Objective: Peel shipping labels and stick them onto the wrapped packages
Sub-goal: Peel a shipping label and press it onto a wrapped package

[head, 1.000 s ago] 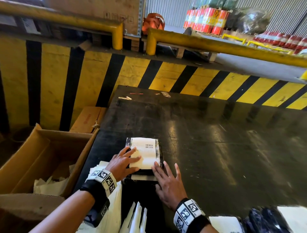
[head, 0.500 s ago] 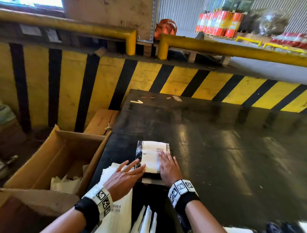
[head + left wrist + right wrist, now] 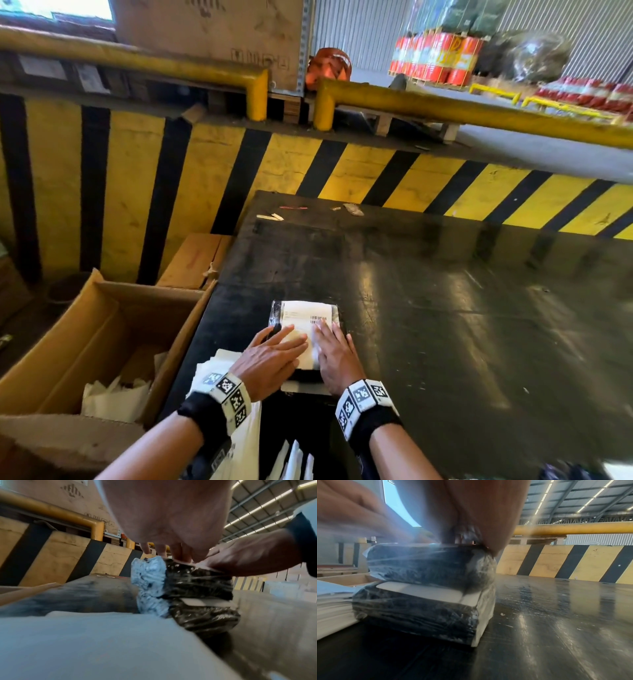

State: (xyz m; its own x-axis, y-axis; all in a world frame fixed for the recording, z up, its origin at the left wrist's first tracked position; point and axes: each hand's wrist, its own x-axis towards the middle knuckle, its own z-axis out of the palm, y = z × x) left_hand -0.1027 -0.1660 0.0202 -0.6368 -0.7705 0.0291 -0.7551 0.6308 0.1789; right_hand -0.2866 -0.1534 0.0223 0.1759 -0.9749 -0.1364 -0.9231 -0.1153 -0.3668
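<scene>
**Label pressed flat onto the upper of two stacked packages**

The shipping label [image 3: 306, 317] lies on top of the upper package [image 3: 428, 562], a black block bound in clear film, which sits on a lower package [image 3: 419, 615] already carrying a white label. Both rest near the front edge of the black table [image 3: 445, 308]. The film is judged slick and slightly yielding, the block beneath fairly stiff and of moderate weight; a hold is best taken by the two short sides, not by the glossy top, where fingers would likely slide. The label itself is thin and easily creased.

The left hand [image 3: 270, 363] and right hand [image 3: 337, 356] are laid side by side on the near half of the label, fingers straight and spread, nothing gripped; the far half is uncovered. Whether every edge is stuck down cannot be told, the wrist views being blurred.

A label stack [image 3: 219, 370] lies just left, a cardboard box [image 3: 102, 325] beyond it.
</scene>
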